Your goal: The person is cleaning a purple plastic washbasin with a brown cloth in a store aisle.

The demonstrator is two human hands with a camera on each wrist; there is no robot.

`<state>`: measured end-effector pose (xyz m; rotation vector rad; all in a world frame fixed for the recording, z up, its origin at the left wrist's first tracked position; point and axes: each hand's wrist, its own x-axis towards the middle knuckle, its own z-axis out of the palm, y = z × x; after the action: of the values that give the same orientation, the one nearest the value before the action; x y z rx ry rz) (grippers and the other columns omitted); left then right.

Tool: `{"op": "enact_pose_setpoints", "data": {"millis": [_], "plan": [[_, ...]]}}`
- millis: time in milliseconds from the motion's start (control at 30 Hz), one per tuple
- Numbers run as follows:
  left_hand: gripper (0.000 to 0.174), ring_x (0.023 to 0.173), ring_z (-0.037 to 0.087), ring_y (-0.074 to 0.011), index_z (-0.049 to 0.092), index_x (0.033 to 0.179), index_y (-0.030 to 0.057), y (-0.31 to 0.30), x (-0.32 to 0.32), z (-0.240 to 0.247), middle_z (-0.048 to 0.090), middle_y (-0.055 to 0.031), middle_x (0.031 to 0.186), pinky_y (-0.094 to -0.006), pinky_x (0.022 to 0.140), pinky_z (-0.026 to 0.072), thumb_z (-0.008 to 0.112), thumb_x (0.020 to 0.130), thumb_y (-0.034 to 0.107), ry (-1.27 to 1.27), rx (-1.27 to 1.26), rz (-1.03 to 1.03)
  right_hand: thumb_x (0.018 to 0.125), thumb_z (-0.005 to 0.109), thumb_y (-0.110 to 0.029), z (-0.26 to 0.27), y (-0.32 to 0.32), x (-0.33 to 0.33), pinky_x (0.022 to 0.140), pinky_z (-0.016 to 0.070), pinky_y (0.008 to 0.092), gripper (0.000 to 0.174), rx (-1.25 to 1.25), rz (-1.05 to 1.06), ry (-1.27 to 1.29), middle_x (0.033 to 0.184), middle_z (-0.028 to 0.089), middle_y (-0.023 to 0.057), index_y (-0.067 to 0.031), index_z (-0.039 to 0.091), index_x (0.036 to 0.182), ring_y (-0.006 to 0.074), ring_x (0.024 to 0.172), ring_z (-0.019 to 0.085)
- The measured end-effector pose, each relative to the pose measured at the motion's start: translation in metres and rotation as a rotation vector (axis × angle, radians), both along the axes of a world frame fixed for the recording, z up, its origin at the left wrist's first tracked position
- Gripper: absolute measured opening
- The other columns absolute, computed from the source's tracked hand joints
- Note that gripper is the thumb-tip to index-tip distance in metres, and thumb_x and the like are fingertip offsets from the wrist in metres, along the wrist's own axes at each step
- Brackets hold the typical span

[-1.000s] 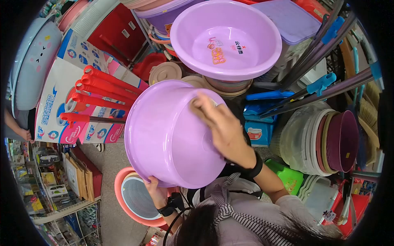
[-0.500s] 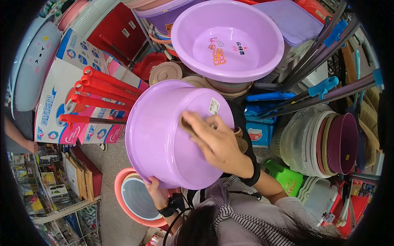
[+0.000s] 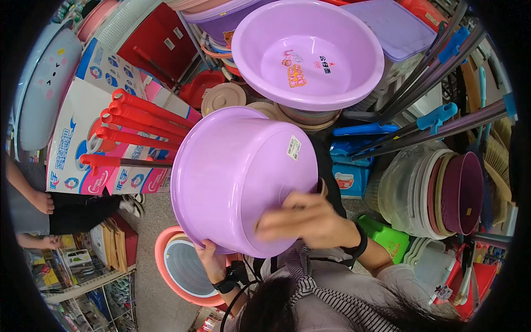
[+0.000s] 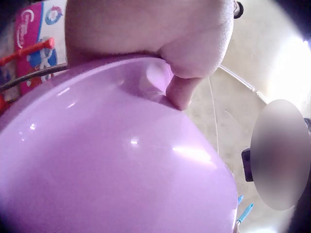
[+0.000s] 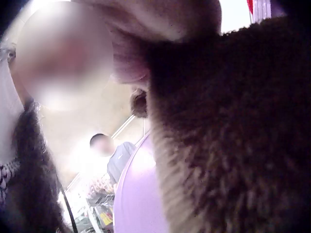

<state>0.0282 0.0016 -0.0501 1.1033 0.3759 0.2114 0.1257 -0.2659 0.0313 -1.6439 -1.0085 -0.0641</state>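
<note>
A glossy purple basin [image 3: 215, 166] is tilted in front of me with its underside up; a white label [image 3: 293, 148] sticks to its bottom. My left hand [image 3: 209, 259] grips the basin's rim at the lower edge. In the left wrist view the thumb [image 4: 182, 92] hooks over that rim. My right hand [image 3: 310, 221], blurred, is over the lower part of the basin's bottom. It holds a brown fuzzy cloth [image 5: 233, 131], which fills much of the right wrist view and is mostly hidden under the hand in the head view.
A second purple basin [image 3: 310, 91] rests on a stack ahead. Red mop handles [image 3: 138, 122] poke out at left, near a printed carton [image 3: 63, 149]. Nested tubs [image 3: 464, 191] stand at right, and a pink basin [image 3: 160, 260] is on the floor. Another person [image 3: 33, 193] stands at far left.
My right hand has moved with the cloth from the upper part of the basin's bottom to its lower edge, uncovering the label. Another person has come further into view at left.
</note>
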Motion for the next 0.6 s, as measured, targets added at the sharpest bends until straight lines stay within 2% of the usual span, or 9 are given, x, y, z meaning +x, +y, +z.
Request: {"op": "enact_pose_setpoints", "data": {"millis": [33,100,133,167,200,333,500,567,600], "plan": [[0.07,0.112,0.053,-0.0229,0.039,0.134,0.0004,-0.001,-0.001,0.001,0.053,-0.0105,0.124,-0.0384,0.098,0.0411,0.072,0.083,0.035,-0.001,0.0,0.0,0.069,0.051,0.008,-0.001,-0.004,0.003,0.069,0.0461,0.03,0.053,0.068,-0.162,0.05,0.117,0.064,0.0048,-0.009,0.065,0.117,0.0223,0.071,0.046],[0.07,0.112,0.053,-0.0223,0.039,0.133,0.0,-0.004,-0.002,0.003,0.053,-0.0101,0.124,-0.0382,0.098,0.0411,0.073,0.082,0.034,0.021,0.008,0.03,0.072,0.047,0.012,0.008,-0.01,0.01,0.076,0.0439,0.0292,0.048,-0.002,-0.521,0.059,0.112,0.066,0.0117,-0.0029,0.065,0.114,0.0215,0.075,0.049],[0.07,0.112,0.053,-0.0223,0.039,0.133,0.0,-0.004,-0.003,0.001,0.053,-0.0101,0.124,-0.0382,0.098,0.0411,0.073,0.082,0.034,0.02,0.007,0.028,0.075,0.044,0.015,0.011,-0.01,0.008,0.081,0.0414,0.0272,0.049,0.094,-0.584,0.25,0.115,0.065,0.0113,-0.0009,0.063,0.117,0.0198,0.079,0.05],[0.069,0.113,0.053,-0.0227,0.037,0.134,0.001,-0.004,-0.006,-0.002,0.052,-0.0097,0.126,-0.0388,0.098,0.0405,0.071,0.084,0.034,-0.008,0.047,0.014,0.074,0.044,0.017,0.013,-0.008,0.015,0.08,0.0415,0.0263,0.053,0.18,-0.608,0.215,0.117,0.064,0.0117,-0.0006,0.061,0.121,0.0191,0.079,0.048],[0.068,0.114,0.052,-0.0232,0.036,0.136,0.0019,-0.004,-0.008,-0.004,0.052,-0.0094,0.127,-0.0394,0.099,0.0399,0.069,0.087,0.035,-0.035,0.088,0.0,0.073,0.043,0.018,0.017,-0.008,0.019,0.08,0.0418,0.0261,0.055,0.134,-0.622,0.219,0.118,0.064,0.0123,-0.0013,0.06,0.122,0.02,0.079,0.048],[0.074,0.114,0.052,-0.022,0.035,0.137,0.0029,-0.016,-0.011,0.008,0.052,-0.009,0.126,-0.0388,0.098,0.0404,0.072,0.083,0.038,-0.049,0.097,-0.088,0.069,0.044,0.018,0.009,0.003,0.034,0.076,0.0431,0.0268,0.06,0.071,-0.701,0.121,0.12,0.062,0.0134,-0.0027,0.06,0.123,0.0224,0.076,0.048],[0.075,0.113,0.052,-0.0223,0.033,0.138,0.0053,-0.02,-0.01,0.007,0.051,-0.0093,0.126,-0.04,0.096,0.0416,0.072,0.083,0.039,-0.074,0.071,-0.07,0.065,0.053,0.01,0.018,0.004,0.016,0.069,0.0459,0.0297,0.057,-0.109,-0.623,-0.089,0.118,0.063,0.0117,-0.0051,0.063,0.119,0.0242,0.067,0.047],[0.075,0.113,0.052,-0.0226,0.034,0.138,0.0053,-0.023,-0.009,0.007,0.051,-0.0094,0.126,-0.0403,0.096,0.0415,0.072,0.083,0.039,-0.066,0.041,-0.05,0.067,0.053,0.007,0.019,0.008,0.001,0.063,0.0471,0.0301,0.055,-0.044,-0.325,-0.151,0.117,0.064,0.0089,-0.0089,0.064,0.118,0.0241,0.064,0.047],[0.075,0.113,0.052,-0.0229,0.034,0.138,0.0053,-0.023,-0.009,0.008,0.051,-0.0094,0.125,-0.0405,0.096,0.0414,0.072,0.083,0.039,-0.054,0.017,-0.029,0.067,0.053,0.007,0.022,0.009,-0.003,0.063,0.0471,0.0301,0.055,-0.045,-0.326,-0.152,0.117,0.064,0.0089,-0.0089,0.064,0.118,0.0241,0.064,0.047]]}}
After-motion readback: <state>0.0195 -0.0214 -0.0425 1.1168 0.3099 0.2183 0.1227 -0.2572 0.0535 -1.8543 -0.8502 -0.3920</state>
